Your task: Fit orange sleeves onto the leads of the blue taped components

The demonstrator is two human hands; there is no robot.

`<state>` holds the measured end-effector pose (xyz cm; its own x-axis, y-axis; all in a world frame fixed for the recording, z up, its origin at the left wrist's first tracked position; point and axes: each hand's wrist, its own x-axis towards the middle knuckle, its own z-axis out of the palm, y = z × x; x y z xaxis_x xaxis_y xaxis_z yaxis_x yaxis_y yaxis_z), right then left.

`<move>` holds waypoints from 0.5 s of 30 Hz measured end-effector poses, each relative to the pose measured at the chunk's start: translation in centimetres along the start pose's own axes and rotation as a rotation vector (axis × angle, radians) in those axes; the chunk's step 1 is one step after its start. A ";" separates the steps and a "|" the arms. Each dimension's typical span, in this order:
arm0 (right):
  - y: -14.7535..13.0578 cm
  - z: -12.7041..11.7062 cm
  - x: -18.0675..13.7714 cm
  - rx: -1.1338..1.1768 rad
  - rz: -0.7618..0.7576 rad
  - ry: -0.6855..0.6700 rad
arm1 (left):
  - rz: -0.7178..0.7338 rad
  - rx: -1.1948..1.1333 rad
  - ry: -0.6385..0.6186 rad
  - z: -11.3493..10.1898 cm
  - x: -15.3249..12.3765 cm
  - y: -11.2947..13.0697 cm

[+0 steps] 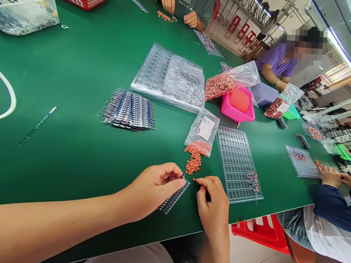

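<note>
My left hand [159,185] is closed, thumb and finger pinching a small blue circuit board [184,174], mostly hidden by the fingers. Beneath that hand lies a panel of small circuit boards [174,198], partly covered. My right hand [214,197] is open, thumb apart and index finger stretched to a single small orange ring [194,179], at or just touching it. Just beyond both hands, a pile of orange rings [193,162] spills from a clear labelled bag [205,127]. Right of it, a clear plastic tray [232,160] carries several wired parts with orange rings [253,181].
A stack of wired circuit board strips [130,109] lies left. Beyond are a large clear tray [151,71], a bag of reddish rings [220,86] and a pink basket [238,108]. A clear bin [23,16] stands far left. Co-workers' hands [330,176] work around the table.
</note>
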<state>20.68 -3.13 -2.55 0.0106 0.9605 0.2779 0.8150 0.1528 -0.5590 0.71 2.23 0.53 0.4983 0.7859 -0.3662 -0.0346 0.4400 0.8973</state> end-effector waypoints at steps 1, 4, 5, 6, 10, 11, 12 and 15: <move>0.0 0.0 0.0 0.009 -0.002 0.005 | 0.001 0.003 -0.002 0.0 0.0 0.0; -0.1 0.0 0.0 0.026 -0.019 0.020 | -0.002 0.004 -0.006 0.0 0.1 0.0; -0.1 0.0 0.0 0.026 -0.028 0.019 | -0.003 0.003 -0.007 0.0 0.1 0.0; -0.1 0.0 -0.1 0.023 -0.038 0.017 | -0.004 0.002 -0.008 0.0 0.1 -0.1; 0.0 0.2 -0.1 -0.017 -0.073 0.012 | -0.011 0.004 -0.020 0.0 0.2 -0.2; 0.0 0.2 -0.1 -0.030 -0.079 0.013 | -0.011 0.003 -0.023 0.0 0.2 -0.2; 0.0 0.3 -0.1 -0.041 -0.085 0.014 | -0.008 0.003 -0.024 -0.1 0.2 -0.2; 0.0 0.3 -0.1 -0.057 -0.086 0.011 | -0.003 -0.001 -0.025 -0.1 0.2 -0.2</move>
<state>20.50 -3.15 -2.84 -0.0546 0.9419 0.3314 0.8450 0.2204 -0.4872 0.72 2.30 0.24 0.5195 0.7735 -0.3631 -0.0338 0.4431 0.8958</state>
